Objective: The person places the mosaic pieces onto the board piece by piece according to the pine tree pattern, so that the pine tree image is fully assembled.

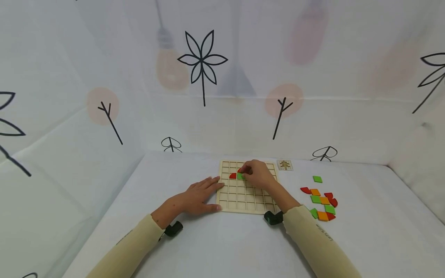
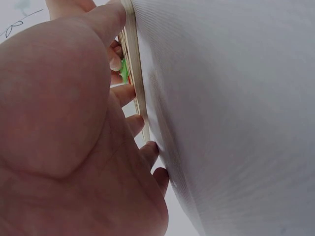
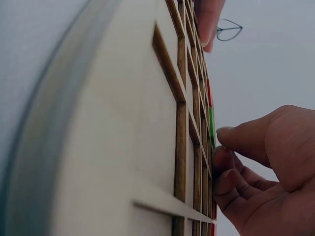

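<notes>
A pale wooden grid board (image 1: 236, 197) lies flat on the white cloth. My left hand (image 1: 199, 195) rests flat at its left edge, fingers spread and fingertips on the rim; in the left wrist view, the left palm (image 2: 54, 108) stands beside the board's edge (image 2: 138, 73). Over the upper part of the grid, my right hand (image 1: 259, 174) has thumb and fingers brought together at a green square tile (image 1: 240, 176), seemingly pinching its edge. A red rounded tile (image 1: 233, 176) sits directly left of it. Another red tile (image 1: 239, 170) is partly covered by the right fingers.
Right of the board lie several loose tiles, among them a lone green tile (image 1: 317, 179), a red one (image 1: 306, 190) and an orange one (image 1: 322, 216). A small tree-pattern card (image 1: 285, 165) lies by the board's upper right corner. Printed cloth (image 1: 236, 127) hangs behind.
</notes>
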`<state>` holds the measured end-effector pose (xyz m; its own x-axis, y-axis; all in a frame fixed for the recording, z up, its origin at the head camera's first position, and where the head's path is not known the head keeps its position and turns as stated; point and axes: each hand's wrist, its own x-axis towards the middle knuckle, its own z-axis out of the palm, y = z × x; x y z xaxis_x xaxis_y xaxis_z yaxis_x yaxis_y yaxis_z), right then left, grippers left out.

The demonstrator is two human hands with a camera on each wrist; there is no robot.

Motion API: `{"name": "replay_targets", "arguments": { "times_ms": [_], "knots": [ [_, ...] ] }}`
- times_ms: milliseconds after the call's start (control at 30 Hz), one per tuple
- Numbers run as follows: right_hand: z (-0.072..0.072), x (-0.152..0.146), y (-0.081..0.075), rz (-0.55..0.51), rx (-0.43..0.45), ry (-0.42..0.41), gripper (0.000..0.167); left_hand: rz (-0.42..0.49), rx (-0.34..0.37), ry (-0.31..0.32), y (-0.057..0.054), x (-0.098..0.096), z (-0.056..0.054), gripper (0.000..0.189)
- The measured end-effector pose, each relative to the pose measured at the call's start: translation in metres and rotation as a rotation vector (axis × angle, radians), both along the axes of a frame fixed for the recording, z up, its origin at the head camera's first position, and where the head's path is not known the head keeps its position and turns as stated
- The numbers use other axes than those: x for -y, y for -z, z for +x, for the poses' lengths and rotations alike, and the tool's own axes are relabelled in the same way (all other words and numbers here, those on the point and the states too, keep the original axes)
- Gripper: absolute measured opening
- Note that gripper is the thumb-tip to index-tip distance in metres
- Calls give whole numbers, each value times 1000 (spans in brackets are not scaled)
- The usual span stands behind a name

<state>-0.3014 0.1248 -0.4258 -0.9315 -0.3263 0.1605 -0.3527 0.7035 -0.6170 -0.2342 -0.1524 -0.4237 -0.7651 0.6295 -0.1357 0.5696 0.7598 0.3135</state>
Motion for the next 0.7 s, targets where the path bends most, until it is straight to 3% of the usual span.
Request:
{"name": "replay_targets", "arguments": {
  "times_ms": [200, 700],
  "knots": [
    [1, -9, -1, 12, -12, -16, 5, -8, -6, -8, 1, 0, 0, 84],
    [27, -65, -22, 44, -114, -17, 9, -17, 4, -23, 2, 0, 0, 84]
  ]
}}
